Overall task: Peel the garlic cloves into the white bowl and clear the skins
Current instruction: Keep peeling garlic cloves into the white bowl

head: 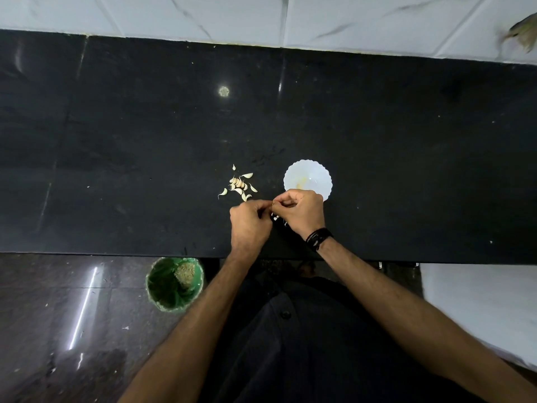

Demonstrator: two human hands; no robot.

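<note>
Black stone counter (406, 146), viewed from above; white marbled wall tiles (348, 18) along its far edge.

Both hands meet above the counter just inside its near edge. The left hand (250, 221) has its fingers curled, fingertips drawn together toward the right hand. The right hand (302, 212) is likewise curled, thumb and fingers pinched at the point where the two hands touch. A small item is pinched between the fingertips of both hands; it is almost wholly hidden, so its identity, long axis and direction cannot be told. A dark band (319, 238) circles the right wrist.

The unpeeled garlic cloves (239, 184) lie in a loose cluster on the counter just beyond the left hand, apart from it. The cloves point in mixed directions: those in the tight central group lie side by side (long axes running roughly away from the viewer), while outliers lie at angles, one at the far right of the cluster pointing left to right.

The white bowl (308, 177), scalloped at the rim, stands upright just beyond the right hand, which overlaps its near rim in view. A faint yellowish trace shows inside.

Small pale scraps (276, 218) lie on the counter beneath the hands.

On the floor below the counter edge, to the left, stands a green bin (174, 283) with contents inside.
</note>
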